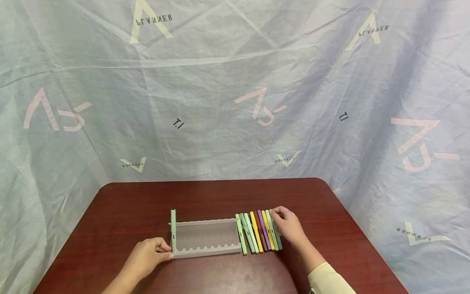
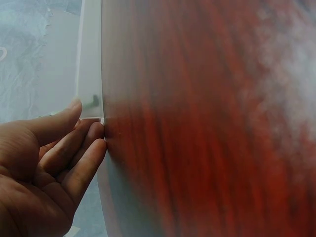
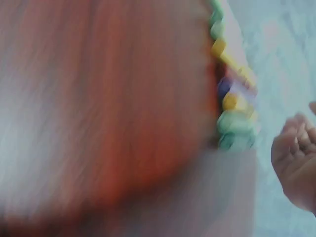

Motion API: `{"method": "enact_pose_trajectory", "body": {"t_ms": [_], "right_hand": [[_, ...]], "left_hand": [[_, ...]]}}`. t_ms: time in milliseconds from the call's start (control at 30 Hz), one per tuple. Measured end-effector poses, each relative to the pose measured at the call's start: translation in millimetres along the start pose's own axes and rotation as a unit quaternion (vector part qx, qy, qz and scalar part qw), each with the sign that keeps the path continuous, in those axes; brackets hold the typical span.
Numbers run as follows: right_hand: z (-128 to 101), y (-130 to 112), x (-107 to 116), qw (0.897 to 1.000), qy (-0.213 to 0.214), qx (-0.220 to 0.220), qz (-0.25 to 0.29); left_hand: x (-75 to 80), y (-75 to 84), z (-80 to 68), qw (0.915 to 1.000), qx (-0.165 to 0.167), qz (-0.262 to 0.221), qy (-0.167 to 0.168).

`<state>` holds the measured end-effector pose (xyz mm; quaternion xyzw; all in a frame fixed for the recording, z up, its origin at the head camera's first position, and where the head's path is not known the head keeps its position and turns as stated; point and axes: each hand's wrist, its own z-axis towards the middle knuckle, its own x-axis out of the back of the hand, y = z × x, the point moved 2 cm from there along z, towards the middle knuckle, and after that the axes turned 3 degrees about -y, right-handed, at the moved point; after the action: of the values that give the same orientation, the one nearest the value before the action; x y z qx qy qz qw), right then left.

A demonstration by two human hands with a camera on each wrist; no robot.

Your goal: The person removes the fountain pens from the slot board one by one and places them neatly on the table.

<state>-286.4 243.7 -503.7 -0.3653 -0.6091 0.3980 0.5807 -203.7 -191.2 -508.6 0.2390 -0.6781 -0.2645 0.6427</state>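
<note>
Low in the head view, left of centre, the left hand [image 1: 148, 257] rests on the dark red wooden table [image 1: 121, 212], fingertips against the near left corner of a clear plastic pen tray with scalloped rails [image 1: 205, 237]. Left wrist view: fingers [image 2: 74, 148] nearly straight, tips touching the tray's corner [image 2: 91, 74], nothing clasped; hand relaxed, pressing rather than gripping. One pale green pen [image 1: 173, 230] lies across the tray's left end, running front to back, just beside those fingertips. Tray sits centre-bottom of the frame; its other slots hold nothing. Right of the tray, touching its right end, a row of pens lies side by side on the table [image 1: 258, 232]: pale green, yellow, dark red, purple, yellow again, green toward the right. Right hand [image 1: 288, 224] sits on the row's right edge, fingers curled at the far ends of the outermost green pens; whether it pinches one or only touches, cannot tell. Right wrist view is blurred: coloured pen ends [image 3: 232, 113] at centre right, curled fingers [image 3: 296, 158] at the right edge. A cream sleeve [image 1: 328, 281] shows lower right. Creased pale blue printed cloth [image 1: 235, 81] fills the upper frame.
</note>
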Motion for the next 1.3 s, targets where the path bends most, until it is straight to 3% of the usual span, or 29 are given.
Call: {"method": "enact_pose_trajectory", "body": {"t_ms": [100,233,367,567,733,1033,1300], "right_hand": [[-2,-20,-20,0.994,-0.088,0.032,0.052],[-8,-42,-52,0.974,-0.205,0.075,0.061],[-12,-61,-85,0.96,-0.254,0.11,0.04],[-16,-80,-131,0.956,-0.267,0.119,-0.003],[-18,-92,-168,0.957,-0.252,0.135,-0.053],[-14,-105,-221,0.97,-0.222,0.102,-0.006],[-17,-110,-248,0.977,-0.205,0.059,0.022]], "left_hand": [[-0.1,0.2,-0.3,1.0,0.002,0.0,-0.002],[-0.9,-0.1,0.1,0.9999,0.008,0.0,-0.006],[-1.5,-1.3,0.6,0.9999,0.009,0.001,-0.006],[-2.5,-1.9,0.8,1.0,0.005,0.002,-0.007],[-2.3,-2.2,1.2,1.0,0.006,0.002,-0.005],[1.7,-1.0,2.1,0.9997,0.008,-0.006,-0.021],[1.1,-2.1,3.2,0.9991,0.016,-0.009,-0.038]]}}
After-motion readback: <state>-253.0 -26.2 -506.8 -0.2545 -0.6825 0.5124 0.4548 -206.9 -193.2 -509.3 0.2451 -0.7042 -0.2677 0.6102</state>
